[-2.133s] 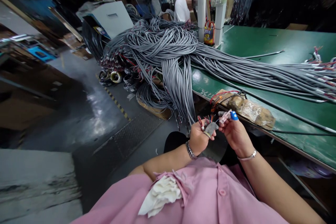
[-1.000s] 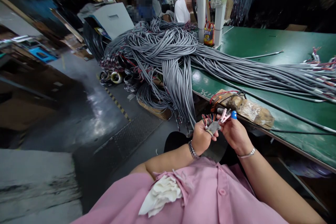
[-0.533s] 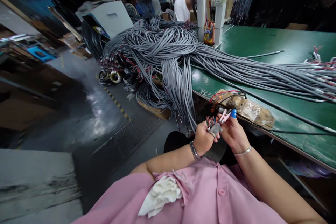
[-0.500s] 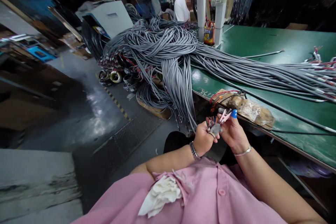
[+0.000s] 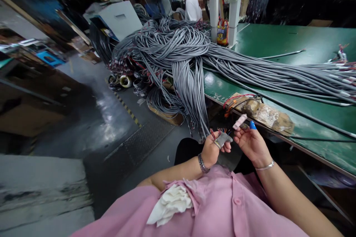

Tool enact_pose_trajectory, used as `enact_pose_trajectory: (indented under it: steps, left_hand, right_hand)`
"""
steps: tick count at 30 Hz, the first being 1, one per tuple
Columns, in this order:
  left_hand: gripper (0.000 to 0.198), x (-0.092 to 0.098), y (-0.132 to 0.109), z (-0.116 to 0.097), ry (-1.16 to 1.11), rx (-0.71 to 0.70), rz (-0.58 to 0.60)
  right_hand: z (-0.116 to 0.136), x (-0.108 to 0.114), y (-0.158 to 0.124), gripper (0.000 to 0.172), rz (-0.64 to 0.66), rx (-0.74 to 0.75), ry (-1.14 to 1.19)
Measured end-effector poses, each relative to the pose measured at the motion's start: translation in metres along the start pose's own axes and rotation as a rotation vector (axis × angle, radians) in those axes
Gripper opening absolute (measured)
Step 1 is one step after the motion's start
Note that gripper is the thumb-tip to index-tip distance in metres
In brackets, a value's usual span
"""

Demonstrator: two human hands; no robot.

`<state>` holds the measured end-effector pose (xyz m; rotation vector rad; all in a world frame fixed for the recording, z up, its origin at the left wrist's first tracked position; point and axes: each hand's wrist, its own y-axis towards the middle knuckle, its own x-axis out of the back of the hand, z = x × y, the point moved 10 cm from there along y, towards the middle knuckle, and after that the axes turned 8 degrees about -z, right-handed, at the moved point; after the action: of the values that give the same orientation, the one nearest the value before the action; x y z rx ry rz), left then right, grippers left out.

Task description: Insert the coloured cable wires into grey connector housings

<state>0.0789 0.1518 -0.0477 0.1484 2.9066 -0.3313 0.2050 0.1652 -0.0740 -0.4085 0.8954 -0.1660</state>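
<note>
My left hand [image 5: 210, 150] is closed around the end of a grey cable, whose thin coloured wires [image 5: 223, 131] fan out above the fingers. A worn grey wrap [image 5: 224, 140] covers its thumb, with a yellowish band at the base. To the right, my right hand [image 5: 253, 146] pinches a small pale pink clip-like piece [image 5: 239, 122] at the fingertips; its exact kind is unclear. A blue finger cot [image 5: 252, 125] sits on the right thumb. The two hands are a little apart, just off the table's front edge.
A large heap of grey cables [image 5: 172, 44] spreads over the green table [image 5: 280, 40] and hangs off its left end. On the front edge lies a taped block [image 5: 263, 113] with wires. A white post [image 5: 213, 7] rises behind. A person in white [image 5: 193, 7] sits beyond.
My hands have drawn apart: the right has shifted right with the pink piece, away from the wires, and the left slightly left with the cable end.
</note>
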Motion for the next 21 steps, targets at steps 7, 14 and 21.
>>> enact_pose_trajectory:
  steps: [7, 14, 21]
  left_hand:
    - [0.048, 0.006, 0.006, 0.005, -0.010, -0.036, -0.029]
    - [0.037, 0.013, 0.008, 0.000, 0.121, -0.108, -0.053]
    - [0.026, 0.005, -0.005, -0.008, 0.358, -0.266, 0.030]
  right_hand:
    - [0.008, 0.014, -0.006, 0.023, -0.021, 0.118, -0.208]
    - [0.008, 0.013, -0.018, 0.020, -0.031, 0.271, -0.503]
    - [-0.013, -0.021, -0.041, 0.034, 0.195, 0.320, -0.793]
